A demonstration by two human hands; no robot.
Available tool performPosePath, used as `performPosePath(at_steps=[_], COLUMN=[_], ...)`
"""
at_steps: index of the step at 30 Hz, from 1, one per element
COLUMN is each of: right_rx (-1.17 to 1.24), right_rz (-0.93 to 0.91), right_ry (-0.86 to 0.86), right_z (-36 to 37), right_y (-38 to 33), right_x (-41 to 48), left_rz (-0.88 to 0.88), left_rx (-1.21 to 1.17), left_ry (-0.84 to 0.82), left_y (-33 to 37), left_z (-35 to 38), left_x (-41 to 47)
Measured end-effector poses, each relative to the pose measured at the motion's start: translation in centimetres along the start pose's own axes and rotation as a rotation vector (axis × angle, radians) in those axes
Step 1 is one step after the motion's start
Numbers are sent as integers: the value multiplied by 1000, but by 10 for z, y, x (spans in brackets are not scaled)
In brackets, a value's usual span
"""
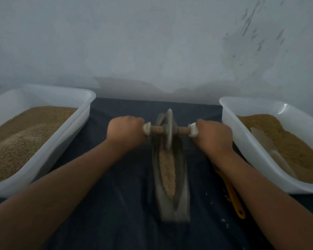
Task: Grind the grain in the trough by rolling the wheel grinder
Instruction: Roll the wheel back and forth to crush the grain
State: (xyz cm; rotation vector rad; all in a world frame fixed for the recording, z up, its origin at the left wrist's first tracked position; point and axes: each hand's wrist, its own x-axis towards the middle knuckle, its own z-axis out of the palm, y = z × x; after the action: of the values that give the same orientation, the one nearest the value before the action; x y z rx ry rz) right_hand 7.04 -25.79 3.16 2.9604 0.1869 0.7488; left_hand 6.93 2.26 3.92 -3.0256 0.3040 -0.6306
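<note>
Wheel grinder point(168, 130) stood upright in the far half of the trough point(181, 195). The trough ran lengthwise away from me on the dark cloth point(116, 195), between two white tubs. Grain point(167, 170) lay as a pale strip along the groove, on the near side of the wheel.

Left hand point(126, 131) was curled round the left end of the axle and right hand point(214, 136) round the right end. Both were tight fists on the handles, just outboard of the white collars. The wheel and trough were blurred, so I couldn't judge how fine the grain was.

I judged this as mid-grind, with the wheel near the far end of a stroke. The next move likely called for drawing it back toward me over the grain strip. That needed even downward press from both fists and a level axle, so the wheel stayed in the groove and didn't climb a side wall or tip.

- Left tub point(70, 134): heaped with brown meal, near the left forearm.
- Right tub point(229, 112): the same brown fill, with a pale scoop point(266, 141) lying in it.
- Yellow-handled tool point(235, 201): on the cloth just beside the trough, partly under the right forearm.
- Loose bits point(226, 195): scattered on the cloth near that tool.

I saw nothing lying in the groove ahead of the wheel. The tubs flanked both arms closely, so I reckoned elbow room was the only limit.
</note>
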Motion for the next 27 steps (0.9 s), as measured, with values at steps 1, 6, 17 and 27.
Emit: performPosePath(at_steps=[1, 6, 17, 27], right_rx=[20, 74, 125, 99], right_rz=[12, -24, -48, -181], right_ry=[-48, -51, 49, 55], right_z=[0, -9, 3, -32], right_y=[-1, 7, 4, 16], right_x=[9, -51, -21, -96], left_rz=[-7, 127, 83, 178], left_rx=[-11, -18, 43, -83], left_ry=[-2, 86, 94, 138], left_y=[2, 1, 3, -5], left_z=[-1, -14, -5, -14], left_x=[7, -49, -12, -100])
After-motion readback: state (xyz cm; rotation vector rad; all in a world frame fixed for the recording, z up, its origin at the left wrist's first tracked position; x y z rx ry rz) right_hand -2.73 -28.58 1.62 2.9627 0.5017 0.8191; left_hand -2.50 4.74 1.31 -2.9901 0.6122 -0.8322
